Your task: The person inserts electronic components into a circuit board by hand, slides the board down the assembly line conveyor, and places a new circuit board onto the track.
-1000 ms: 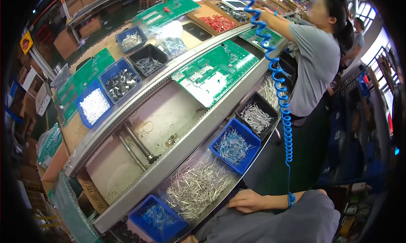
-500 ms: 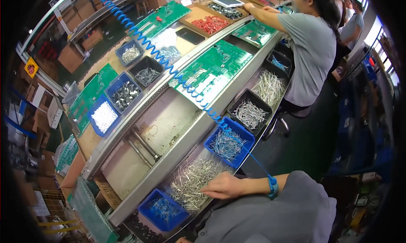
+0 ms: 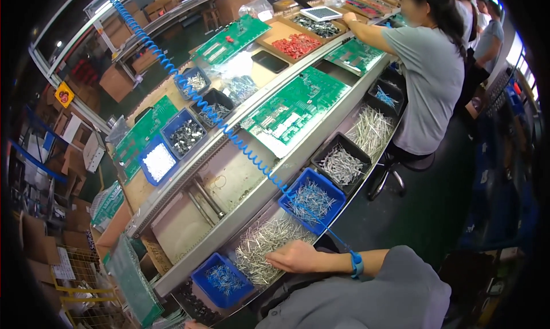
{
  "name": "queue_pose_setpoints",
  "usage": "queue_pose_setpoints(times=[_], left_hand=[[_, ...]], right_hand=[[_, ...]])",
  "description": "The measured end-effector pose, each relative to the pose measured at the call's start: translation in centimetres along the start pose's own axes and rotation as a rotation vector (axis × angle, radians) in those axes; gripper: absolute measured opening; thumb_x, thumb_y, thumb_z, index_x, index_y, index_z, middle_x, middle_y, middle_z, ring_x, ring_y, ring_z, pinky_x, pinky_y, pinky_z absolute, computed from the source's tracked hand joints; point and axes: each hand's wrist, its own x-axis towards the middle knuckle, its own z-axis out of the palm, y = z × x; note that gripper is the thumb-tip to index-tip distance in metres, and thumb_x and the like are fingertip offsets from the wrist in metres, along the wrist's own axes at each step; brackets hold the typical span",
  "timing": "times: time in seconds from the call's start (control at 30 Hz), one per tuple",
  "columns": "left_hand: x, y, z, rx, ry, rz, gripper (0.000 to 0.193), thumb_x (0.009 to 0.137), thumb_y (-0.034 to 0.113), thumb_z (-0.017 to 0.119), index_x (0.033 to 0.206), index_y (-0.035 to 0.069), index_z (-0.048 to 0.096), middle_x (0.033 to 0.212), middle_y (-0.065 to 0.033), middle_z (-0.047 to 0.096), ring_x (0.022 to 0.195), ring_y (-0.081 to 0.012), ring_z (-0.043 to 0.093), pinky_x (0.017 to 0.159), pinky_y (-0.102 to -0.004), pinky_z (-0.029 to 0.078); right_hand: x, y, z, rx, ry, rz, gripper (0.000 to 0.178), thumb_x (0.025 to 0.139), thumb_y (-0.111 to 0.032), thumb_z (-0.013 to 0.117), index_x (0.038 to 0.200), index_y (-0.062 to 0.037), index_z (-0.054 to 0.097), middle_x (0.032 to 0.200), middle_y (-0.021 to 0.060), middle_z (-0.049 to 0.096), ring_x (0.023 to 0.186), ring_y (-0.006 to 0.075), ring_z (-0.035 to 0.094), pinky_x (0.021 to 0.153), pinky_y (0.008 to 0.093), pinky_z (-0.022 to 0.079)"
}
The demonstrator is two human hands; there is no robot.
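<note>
Lower centre: right hand [image 3: 299,257], fingers [image 3: 275,262] pressed together, flat on the heap of metal pins [image 3: 260,246]; pinch not discernible.

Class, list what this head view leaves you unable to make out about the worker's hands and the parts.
- Right hand: fingertips buried in the loose metal parts; grip unclear.
- Left hand: cut off by the lower edge.
- Parts in the near blue bin: too small to identify.
</note>
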Motion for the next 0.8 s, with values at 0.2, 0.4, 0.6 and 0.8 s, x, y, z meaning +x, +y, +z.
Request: queue_pose_setpoints(times=[0.2, 0.4, 0.6, 0.8], left_hand=[[4.2, -0.6, 2.8, -0.153, -0.145, -0.194, 0.02, 0.093, 0.013, 0.05, 0.087, -0.001, 0.061, 0.075, -0.0055, 0.058, 0.07, -0.0155, 0.053, 0.066, -0.0314, 0.045], [9.7, 3.7, 6.1, -0.168, -0.033, -0.327, 0.019, 0.094, 0.013, 0.052, 0.086, -0.003, 0.059, 0.068, -0.0043, 0.055, 0.063, -0.0107, 0.05, 0.059, -0.0278, 0.044], [15.6, -0.5, 6.2, -0.05, -0.125, -0.358, 0.031, 0.091, 0.012, 0.06, 0.118, 0.0, 0.053, 0.103, -0.014, 0.061, 0.093, -0.0201, 0.06, 0.079, -0.0301, 0.049], [17.6, -11.1, 3.9, 0.448, -0.179, -0.211, 0.06, 0.085, 0.033, 0.065, 0.127, -0.005, 0.046, 0.123, -0.0287, 0.051, 0.114, -0.0407, 0.051, 0.096, -0.0445, 0.041]], right_hand=[[1.5, -0.1, -2.1, 0.194, -0.38, 0.233, 0.019, 0.091, -0.027, 0.055, 0.09, -0.0086, 0.06, 0.068, 0.0102, 0.064, 0.056, 0.0318, 0.062, 0.051, 0.0426, 0.049], [2.2, 0.6, -2.4, 0.476, -0.57, 0.311, 0.017, 0.086, -0.018, 0.06, 0.096, -0.0058, 0.067, 0.081, 0.0154, 0.068, 0.072, 0.0334, 0.065, 0.065, 0.039, 0.053], [2.7, 0.0, -2.6, 0.359, -0.609, 0.489, 0.014, 0.083, -0.011, 0.062, 0.093, -0.0029, 0.068, 0.079, 0.018, 0.066, 0.07, 0.034, 0.065, 0.064, 0.037, 0.052], [2.3, 0.4, -1.9, 0.265, -0.514, 0.538, 0.013, 0.082, -0.009, 0.062, 0.092, -0.0026, 0.068, 0.073, 0.0185, 0.065, 0.064, 0.0321, 0.065, 0.06, 0.0362, 0.05]])
